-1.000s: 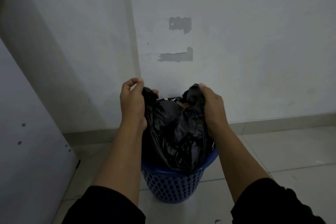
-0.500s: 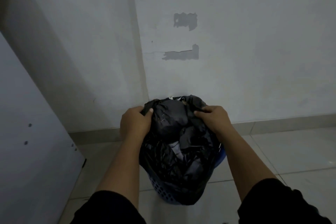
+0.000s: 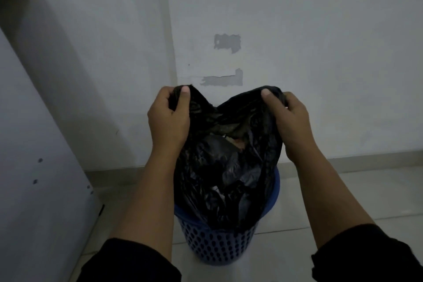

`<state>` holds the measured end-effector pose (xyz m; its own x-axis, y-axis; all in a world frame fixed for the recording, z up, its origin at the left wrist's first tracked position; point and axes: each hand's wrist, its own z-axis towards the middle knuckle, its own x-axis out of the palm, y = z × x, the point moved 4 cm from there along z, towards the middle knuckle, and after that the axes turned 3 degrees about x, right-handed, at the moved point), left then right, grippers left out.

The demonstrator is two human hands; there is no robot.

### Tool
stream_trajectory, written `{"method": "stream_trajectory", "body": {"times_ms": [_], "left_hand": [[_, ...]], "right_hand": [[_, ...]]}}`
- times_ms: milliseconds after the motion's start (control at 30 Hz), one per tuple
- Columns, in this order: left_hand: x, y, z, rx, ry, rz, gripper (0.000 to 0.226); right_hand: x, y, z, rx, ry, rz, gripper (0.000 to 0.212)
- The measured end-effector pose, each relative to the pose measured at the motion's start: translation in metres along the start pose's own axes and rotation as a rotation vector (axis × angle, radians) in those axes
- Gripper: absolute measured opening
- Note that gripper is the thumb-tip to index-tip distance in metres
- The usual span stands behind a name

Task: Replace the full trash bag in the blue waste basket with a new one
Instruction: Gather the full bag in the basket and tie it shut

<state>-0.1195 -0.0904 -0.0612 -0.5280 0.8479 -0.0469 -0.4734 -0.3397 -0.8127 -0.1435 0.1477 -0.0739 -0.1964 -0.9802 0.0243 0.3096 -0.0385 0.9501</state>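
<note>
At the lower centre of the frame the blue waste basket (image 3: pixel 217 245) was stood on the tiled floor (image 3: pixel 343 201), the full black trash bag (image 3: pixel 226 167) partly lodged in it. Above, the bag's rim was pinched at opposite corners by the left hand (image 3: pixel 168 119) and right hand (image 3: pixel 290 119), probably to gather it for lifting out. A patched wall (image 3: pixel 297 52) was seen behind.

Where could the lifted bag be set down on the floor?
Bare tile lies right of the blue basket, bordered by the skirting. Left is tight: the white panel stands close. Both hands grip the black bag.
</note>
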Motion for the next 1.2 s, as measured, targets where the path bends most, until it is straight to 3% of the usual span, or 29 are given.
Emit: {"method": "stream_trajectory", "body": {"times_ms": [100,233,333,467,633,733,833,1000,1100,1200], "left_hand": [[-0.002,0.010,-0.008,-0.331,0.234,0.151,0.034],[-0.003,-0.001,-0.021,-0.448,0.398,0.111,0.043],[-0.004,-0.028,-0.017,-0.434,0.358,-0.093,0.042],[-0.008,-0.058,-0.015,-0.252,0.293,-0.231,0.024],[-0.006,-0.061,-0.035,-0.372,0.361,-0.387,0.027],[0.002,-0.069,-0.050,-0.469,0.459,-0.467,0.041],[0.010,-0.072,-0.060,-0.475,0.486,-0.444,0.049],[0.011,-0.060,-0.061,-0.451,0.340,-0.356,0.023],[0.010,-0.054,-0.060,-0.472,0.295,-0.396,0.014],[0.011,-0.048,-0.060,-0.495,0.265,-0.413,0.016]], "right_hand": [[-0.010,-0.007,-0.005,0.103,-0.070,-0.321,0.048],[-0.010,0.000,-0.011,0.204,0.032,-0.281,0.028],[-0.010,0.030,-0.015,0.182,0.049,-0.073,0.023],[-0.008,0.074,-0.026,0.126,0.122,0.126,0.021],[-0.001,0.091,-0.043,0.165,0.330,0.275,0.028],[0.007,0.084,-0.053,0.191,0.486,0.154,0.035],[0.014,0.076,-0.060,0.158,0.511,0.065,0.033],[0.022,0.067,-0.060,0.155,0.469,-0.060,0.013],[0.020,0.065,-0.062,0.242,0.529,-0.043,0.018],[0.014,0.060,-0.063,0.168,0.615,-0.245,0.022]]}}
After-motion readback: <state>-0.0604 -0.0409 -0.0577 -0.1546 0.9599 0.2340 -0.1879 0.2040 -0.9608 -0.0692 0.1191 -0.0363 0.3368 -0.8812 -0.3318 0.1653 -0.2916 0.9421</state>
